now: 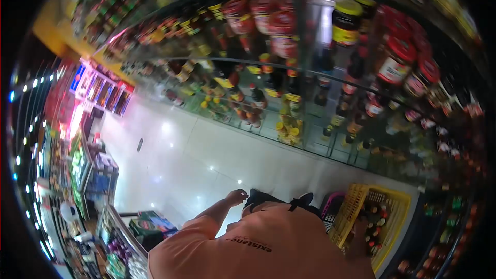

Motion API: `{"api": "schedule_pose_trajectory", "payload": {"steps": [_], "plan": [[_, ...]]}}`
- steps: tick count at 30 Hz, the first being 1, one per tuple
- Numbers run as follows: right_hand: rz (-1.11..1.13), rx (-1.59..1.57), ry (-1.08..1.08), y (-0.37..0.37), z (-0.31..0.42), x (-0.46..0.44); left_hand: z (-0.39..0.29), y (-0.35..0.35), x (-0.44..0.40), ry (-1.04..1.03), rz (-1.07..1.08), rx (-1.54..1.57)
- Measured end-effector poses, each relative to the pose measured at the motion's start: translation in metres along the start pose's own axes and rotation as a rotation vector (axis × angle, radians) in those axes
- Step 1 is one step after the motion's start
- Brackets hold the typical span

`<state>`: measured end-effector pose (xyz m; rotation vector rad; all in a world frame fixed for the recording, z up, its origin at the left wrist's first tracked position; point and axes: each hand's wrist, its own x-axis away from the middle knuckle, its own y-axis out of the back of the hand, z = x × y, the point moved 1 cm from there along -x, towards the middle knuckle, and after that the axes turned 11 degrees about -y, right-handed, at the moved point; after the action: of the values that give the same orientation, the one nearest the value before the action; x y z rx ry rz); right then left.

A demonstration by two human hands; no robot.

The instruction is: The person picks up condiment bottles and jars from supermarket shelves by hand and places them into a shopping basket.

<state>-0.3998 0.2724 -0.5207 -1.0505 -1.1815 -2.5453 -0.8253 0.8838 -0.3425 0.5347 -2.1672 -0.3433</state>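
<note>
My left hand [237, 196] hangs over the pale tiled floor, beside my dark trousers, its fingers curled and small in view; whether anything is in them cannot be made out. On the right, my right hand [360, 226] reaches down into a yellow plastic basket [400, 226], next to several dark bottles [373, 237] with light caps. Shadow and blur hide its fingers and any contact with a bottle.
Glass shelves [305, 72] of jars and bottles run across the top and right. A pink-rimmed basket [330, 204] adjoins the yellow one. Produce stands [119, 243] line the left. A lit display [102, 90] stands farther off; a dark object [140, 144] lies on the floor.
</note>
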Motion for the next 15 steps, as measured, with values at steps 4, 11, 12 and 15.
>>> {"api": "schedule_pose_trajectory", "payload": {"steps": [4,11,12,15], "plan": [[-0.029,0.546,0.234,0.033,0.04,0.014,0.039,0.008,0.015,0.012,-0.064,0.066],[-0.274,-0.159,0.243,0.009,0.183,0.093,0.141,0.037,0.041,0.118,-0.114,0.282],[-0.289,-0.104,0.413,-0.018,0.188,0.08,0.155,0.043,0.046,0.142,-0.139,0.305],[-0.116,-0.016,0.58,-0.091,0.203,0.072,0.198,0.06,0.058,0.178,-0.186,0.381]]}}
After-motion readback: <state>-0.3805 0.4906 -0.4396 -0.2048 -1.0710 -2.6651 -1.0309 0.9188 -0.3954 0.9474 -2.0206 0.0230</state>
